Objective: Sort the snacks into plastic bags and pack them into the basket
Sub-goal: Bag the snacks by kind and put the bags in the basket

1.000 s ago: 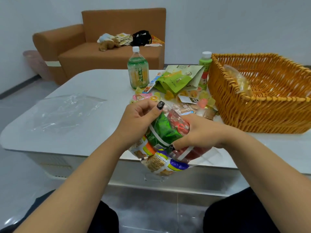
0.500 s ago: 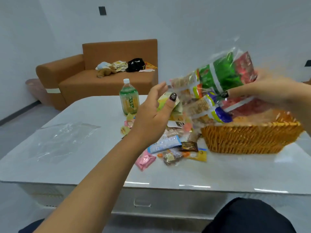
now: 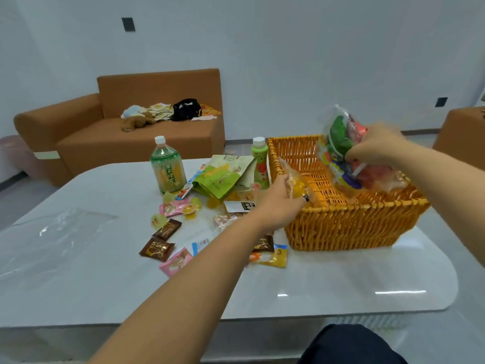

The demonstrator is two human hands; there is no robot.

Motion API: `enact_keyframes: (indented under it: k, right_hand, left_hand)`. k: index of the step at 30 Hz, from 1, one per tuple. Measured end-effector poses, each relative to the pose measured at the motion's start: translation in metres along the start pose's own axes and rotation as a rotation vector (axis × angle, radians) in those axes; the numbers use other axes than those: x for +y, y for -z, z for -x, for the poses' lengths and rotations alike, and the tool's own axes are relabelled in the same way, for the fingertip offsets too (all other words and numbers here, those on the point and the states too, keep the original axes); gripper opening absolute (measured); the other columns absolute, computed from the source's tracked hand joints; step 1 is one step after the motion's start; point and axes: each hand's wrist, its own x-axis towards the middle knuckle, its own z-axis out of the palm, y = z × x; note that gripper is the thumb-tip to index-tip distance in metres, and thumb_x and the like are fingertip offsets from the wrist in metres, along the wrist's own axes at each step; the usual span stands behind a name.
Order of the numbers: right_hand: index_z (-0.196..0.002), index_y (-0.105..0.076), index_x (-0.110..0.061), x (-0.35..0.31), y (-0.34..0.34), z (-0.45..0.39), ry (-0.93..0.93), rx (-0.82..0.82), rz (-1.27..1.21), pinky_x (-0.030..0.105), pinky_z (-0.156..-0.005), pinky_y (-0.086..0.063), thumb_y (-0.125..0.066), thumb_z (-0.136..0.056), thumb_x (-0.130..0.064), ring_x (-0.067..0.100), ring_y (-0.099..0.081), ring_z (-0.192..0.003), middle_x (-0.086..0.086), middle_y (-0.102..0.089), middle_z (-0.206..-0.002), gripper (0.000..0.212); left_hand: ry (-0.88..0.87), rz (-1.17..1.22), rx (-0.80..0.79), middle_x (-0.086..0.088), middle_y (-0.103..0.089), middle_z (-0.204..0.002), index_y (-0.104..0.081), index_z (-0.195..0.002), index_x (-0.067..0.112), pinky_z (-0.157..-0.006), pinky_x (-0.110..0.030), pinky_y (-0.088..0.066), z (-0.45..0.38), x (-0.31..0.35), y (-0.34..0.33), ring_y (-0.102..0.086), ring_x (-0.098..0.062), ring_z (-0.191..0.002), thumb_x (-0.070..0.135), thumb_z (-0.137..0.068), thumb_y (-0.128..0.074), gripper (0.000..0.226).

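Task is partway, as we judge it. One filled plastic bag [image 3: 349,158] of mixed snacks hangs over the wicker basket [image 3: 341,222], not yet set down. A second bag with yellow contents [image 3: 295,181] lies at the basket's near-left rim. Many loose snacks [image 3: 168,232] lie scattered on the white table [image 3: 341,285]: brown and pink wrappers, jelly cups, a green pouch [image 3: 217,179], plus two bottles [image 3: 166,166]. An empty clear bag [image 3: 52,232] lies flat at the table's left, so we expect more sorting ahead.

Right hand [image 3: 375,145]: fingers curled round the filled bag, gripping it above the basket; blurred. Left hand [image 3: 278,206]: reaches to the rim, fingers around the yellow bag, apparently holding it.
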Motion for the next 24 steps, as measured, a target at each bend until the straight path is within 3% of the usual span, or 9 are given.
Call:
enact_keyframes:
  k: [3,6,8,11,14,17,21,24]
  right_hand:
    - [-0.082,-0.061,-0.003,-0.007,-0.017,-0.016,-0.060,-0.107,0.121,0.028,-0.051,-0.041,-0.074,-0.075,-0.025,0.024,-0.051,-0.064,0.014,-0.057,-0.077,0.027]
    - [-0.097,-0.057,0.005,-0.019,-0.032,-0.028,-0.131,-0.239,0.133,0.038,-0.067,-0.059,-0.077,-0.072,-0.023,0.031,-0.066,-0.074,0.019,-0.064,-0.091,0.043]
    - [-0.112,-0.049,0.004,-0.025,-0.044,-0.030,-0.173,-0.320,0.191,0.039,-0.066,-0.060,-0.074,-0.077,-0.021,0.032,-0.069,-0.073,0.021,-0.063,-0.092,0.050]
    - [-0.125,-0.047,0.002,-0.029,-0.067,-0.032,-0.213,-0.355,0.301,0.034,-0.052,-0.055,-0.067,-0.081,-0.020,0.028,-0.067,-0.067,0.018,-0.059,-0.085,0.054]
    - [-0.125,-0.051,-0.006,-0.031,-0.083,-0.034,-0.202,-0.262,0.349,0.032,-0.059,-0.055,-0.059,-0.085,-0.026,0.023,-0.062,-0.069,0.012,-0.056,-0.086,0.045]
    - [-0.128,-0.049,-0.009,-0.034,-0.095,-0.040,-0.228,-0.233,0.267,0.031,-0.061,-0.053,-0.055,-0.086,-0.040,0.024,-0.059,-0.070,0.011,-0.054,-0.093,0.053]
    - [-0.136,-0.041,-0.013,-0.023,-0.120,-0.060,-0.306,-0.336,0.088,0.050,-0.076,-0.054,-0.048,-0.056,-0.074,0.043,-0.061,-0.088,0.024,-0.056,-0.107,0.101]
    - [-0.144,-0.031,-0.008,-0.029,-0.120,-0.051,-0.328,-0.367,-0.186,0.043,-0.078,-0.053,-0.050,-0.076,-0.060,0.041,-0.057,-0.107,0.023,-0.050,-0.128,0.089]
  left_hand:
    - [0.013,0.017,0.055,-0.005,-0.038,-0.153,-0.021,-0.153,0.017,-0.103,-0.035,-0.038,-0.007,-0.001,-0.005,-0.043,-0.022,-0.132,0.018,-0.091,-0.062,0.075]
    - [0.020,0.052,0.111,-0.005,-0.042,-0.150,-0.025,-0.152,0.019,-0.095,-0.032,-0.045,-0.014,-0.002,-0.007,-0.047,-0.013,-0.115,0.015,-0.087,-0.065,0.076]
    - [0.022,0.107,0.105,-0.006,-0.041,-0.151,-0.025,-0.152,0.017,-0.101,-0.034,-0.047,-0.017,-0.003,-0.010,-0.049,-0.015,-0.126,0.010,-0.086,-0.066,0.078]
    - [0.032,0.164,0.054,-0.006,-0.042,-0.151,-0.024,-0.153,0.017,-0.102,-0.038,-0.050,-0.017,-0.003,-0.016,-0.049,-0.020,-0.132,0.005,-0.084,-0.067,0.082]
    - [0.037,0.128,0.016,-0.003,-0.043,-0.149,-0.022,-0.154,0.019,-0.096,-0.030,-0.052,-0.015,-0.004,-0.020,-0.052,-0.017,-0.128,0.007,-0.087,-0.064,0.080]
    - [0.026,0.102,0.051,-0.003,-0.052,-0.142,-0.026,-0.152,0.019,-0.081,-0.021,-0.054,-0.018,-0.006,-0.020,-0.060,-0.010,-0.111,0.009,-0.091,-0.060,0.071]
    - [-0.004,0.015,0.105,0.000,-0.067,-0.122,-0.035,-0.150,0.018,-0.061,-0.019,-0.049,-0.025,-0.007,-0.016,-0.061,-0.005,-0.080,0.013,-0.093,-0.057,0.061]
    - [-0.019,-0.054,0.163,0.006,-0.068,-0.114,-0.043,-0.147,0.020,-0.072,-0.027,-0.054,-0.028,-0.009,-0.015,-0.063,-0.008,-0.085,0.016,-0.091,-0.057,0.057]
